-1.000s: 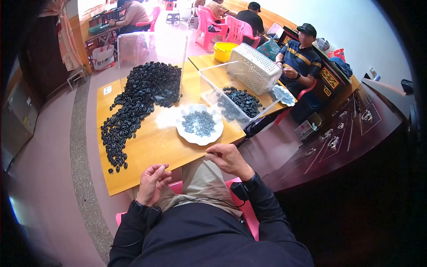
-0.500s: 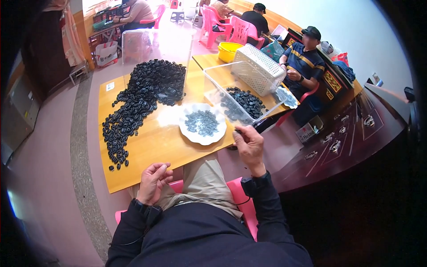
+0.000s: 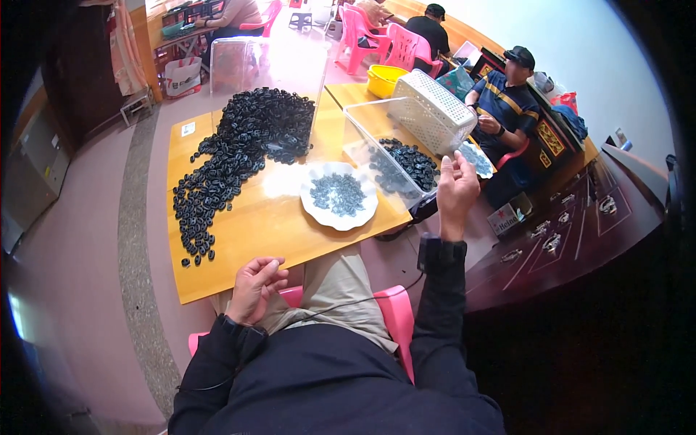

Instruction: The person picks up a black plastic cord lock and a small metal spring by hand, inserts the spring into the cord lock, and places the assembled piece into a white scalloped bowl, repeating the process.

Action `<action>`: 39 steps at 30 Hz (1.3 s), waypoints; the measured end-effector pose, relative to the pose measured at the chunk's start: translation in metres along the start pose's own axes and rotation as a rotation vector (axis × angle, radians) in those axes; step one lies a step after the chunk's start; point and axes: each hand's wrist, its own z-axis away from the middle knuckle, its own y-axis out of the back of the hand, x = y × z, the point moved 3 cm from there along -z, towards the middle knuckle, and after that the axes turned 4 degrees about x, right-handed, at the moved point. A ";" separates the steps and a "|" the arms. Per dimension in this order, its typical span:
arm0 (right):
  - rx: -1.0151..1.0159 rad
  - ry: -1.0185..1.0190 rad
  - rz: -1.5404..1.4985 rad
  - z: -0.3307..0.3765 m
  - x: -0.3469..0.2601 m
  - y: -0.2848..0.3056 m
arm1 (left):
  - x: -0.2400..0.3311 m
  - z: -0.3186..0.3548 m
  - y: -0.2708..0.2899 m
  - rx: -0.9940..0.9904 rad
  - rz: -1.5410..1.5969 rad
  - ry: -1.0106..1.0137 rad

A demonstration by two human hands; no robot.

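My left hand [image 3: 254, 291] is above my lap by the table's front edge, thumb and fingertips closed together. Whatever they pinch, if anything, is too small to make out. My right hand [image 3: 458, 194] is raised beside the near right corner of a clear plastic box [image 3: 428, 196], fingers stretched upward and nothing visible in them. Black oval pieces with holes [image 3: 409, 165] lie in that box. Between my hands, on the table, is a white scalloped plate [image 3: 308, 206] of small grey bits [image 3: 337, 194]. A large heap of similar black ovals [image 3: 254, 138] spreads across the table's left side.
Another clear box [image 3: 221, 72] stands tipped behind the heap on the wooden table [image 3: 261, 250]. A white perforated basket [image 3: 435, 109] and a yellow basin [image 3: 384, 81] are farther right. A co-worker [image 3: 504, 101] sits there by another plate [image 3: 475, 159].
My right hand has moved right and away from me, from the table edge to beside the clear box, and its pinch on a small dark piece has opened. The left hand is barely changed.
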 end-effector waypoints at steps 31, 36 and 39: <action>-0.804 -0.077 -0.291 0.130 -0.021 -0.062 | 0.006 0.003 0.008 0.044 -0.026 0.017; -0.892 0.053 -0.414 0.134 -0.064 -0.090 | 0.003 0.000 0.008 -0.007 0.007 0.025; -0.949 0.271 -0.386 0.145 -0.101 -0.116 | 0.004 -0.001 0.009 0.006 0.014 0.018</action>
